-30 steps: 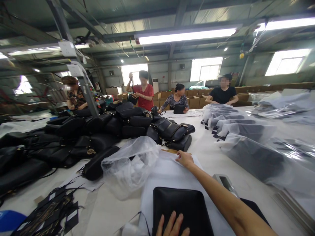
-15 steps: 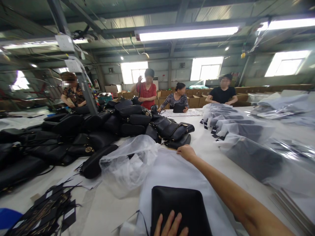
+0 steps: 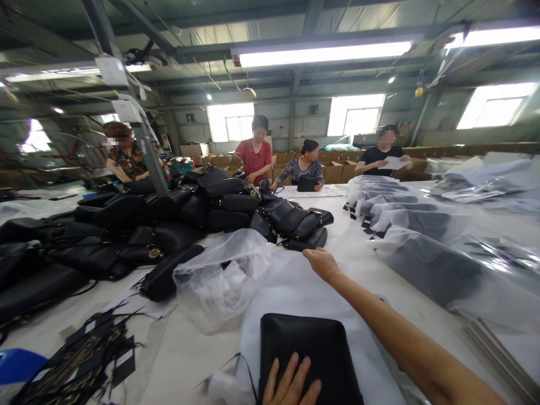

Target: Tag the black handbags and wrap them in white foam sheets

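A black handbag [image 3: 306,343] lies flat at the bottom middle, its near end cut off by the frame. My left hand [image 3: 291,382] rests on its top with fingers spread. Under the bag spreads a frosted white plastic bag [image 3: 291,281]. At that plastic bag's far edge, my right hand [image 3: 320,263] has its fingers closed on it, arm stretched out from the lower right. A thin black strap [image 3: 247,365] shows to the left of the handbag. Just left of the plastic sits a crumpled clear plastic bag [image 3: 223,281] with white pieces inside.
Black handbags [image 3: 169,208] are heaped to the left and far middle. Black hang tags [image 3: 93,354] lie at lower left beside a blue object [image 3: 21,360]. Bagged handbags [image 3: 426,270] stand in a row at right. Several co-workers [image 3: 254,149] are across the table.
Both my hands stay nearly in place, left on the handbag, right at the plastic's far edge. Across the table, one co-worker now holds up a white sheet; another in red has lowered a raised hand.
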`<state>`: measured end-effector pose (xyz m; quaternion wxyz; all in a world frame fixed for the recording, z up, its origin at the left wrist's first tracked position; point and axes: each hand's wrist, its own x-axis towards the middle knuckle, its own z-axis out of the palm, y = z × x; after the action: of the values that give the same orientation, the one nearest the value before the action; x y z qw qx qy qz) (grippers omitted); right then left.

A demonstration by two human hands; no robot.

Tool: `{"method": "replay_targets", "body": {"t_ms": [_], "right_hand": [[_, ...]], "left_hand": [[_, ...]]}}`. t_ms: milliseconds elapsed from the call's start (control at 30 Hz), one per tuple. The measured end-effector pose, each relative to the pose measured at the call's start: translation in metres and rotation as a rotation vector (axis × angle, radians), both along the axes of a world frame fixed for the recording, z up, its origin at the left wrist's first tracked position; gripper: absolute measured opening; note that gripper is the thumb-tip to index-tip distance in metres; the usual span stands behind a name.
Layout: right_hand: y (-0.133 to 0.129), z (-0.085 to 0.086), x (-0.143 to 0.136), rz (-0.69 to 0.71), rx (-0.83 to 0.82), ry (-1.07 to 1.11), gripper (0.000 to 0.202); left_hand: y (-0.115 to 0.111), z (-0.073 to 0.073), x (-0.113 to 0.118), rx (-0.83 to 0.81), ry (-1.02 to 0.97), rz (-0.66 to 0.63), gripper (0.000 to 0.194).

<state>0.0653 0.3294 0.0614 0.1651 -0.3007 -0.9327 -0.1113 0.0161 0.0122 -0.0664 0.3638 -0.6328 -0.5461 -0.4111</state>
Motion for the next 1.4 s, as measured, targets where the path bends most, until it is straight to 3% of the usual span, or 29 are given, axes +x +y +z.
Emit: {"method": "replay_targets", "body": {"t_ms": [67, 133, 267, 367, 467, 600, 667, 733, 800, 900, 1000, 1200, 1400], "right_hand": [[-0.007, 0.005, 0.007, 0.037, 0.032, 0.050, 0.028], [-0.016, 0.011, 0.015, 0.061, 0.059, 0.100, 0.026], [-0.042, 0.025, 0.034, 0.094, 0.095, 0.175, 0.023], [-0.069, 0.032, 0.050, 0.189, 0.144, 0.269, 0.021], [-0.101, 0.034, 0.067, 0.347, 0.203, 0.350, 0.020], [-0.141, 0.032, 0.088, 0.430, 0.204, 0.330, 0.025], [-0.157, 0.031, 0.098, 0.444, 0.191, 0.321, 0.027], [-0.170, 0.029, 0.106, 0.455, 0.176, 0.337, 0.028], [-0.179, 0.028, 0.113, 0.455, 0.158, 0.367, 0.029], [-0.186, 0.028, 0.121, 0.417, 0.118, 0.382, 0.029], [-0.189, 0.025, 0.127, 0.368, 0.089, 0.360, 0.034], [-0.205, 0.009, 0.145, 0.413, 0.117, 0.347, 0.041], [-0.227, -0.011, 0.167, 0.427, 0.094, 0.281, 0.040]], "left_hand": [[-0.001, 0.005, -0.002, 0.018, 0.006, -0.016, 0.016], [-0.007, 0.020, -0.010, -0.107, 0.099, -0.048, 0.024], [-0.027, 0.072, -0.032, -0.502, 0.218, -0.232, 0.041], [-0.027, 0.114, -0.047, -0.711, 0.000, -0.274, 0.048], [-0.005, 0.147, -0.061, -0.715, -0.131, -0.117, 0.055], [0.040, 0.178, -0.074, -0.632, 0.099, 0.039, 0.077], [0.058, 0.190, -0.079, -0.635, 0.231, 0.025, 0.068], [0.068, 0.199, -0.084, -0.649, 0.334, -0.025, 0.040], [0.068, 0.205, -0.088, -0.659, 0.395, -0.065, 0.018], [0.050, 0.208, -0.095, -0.654, 0.407, -0.099, 0.022], [0.017, 0.204, -0.101, -0.656, 0.365, -0.114, 0.023], [-0.049, 0.176, -0.095, -0.631, 0.302, -0.126, 0.020], [-0.079, 0.140, -0.074, -0.641, 0.252, -0.183, 0.023]]}}
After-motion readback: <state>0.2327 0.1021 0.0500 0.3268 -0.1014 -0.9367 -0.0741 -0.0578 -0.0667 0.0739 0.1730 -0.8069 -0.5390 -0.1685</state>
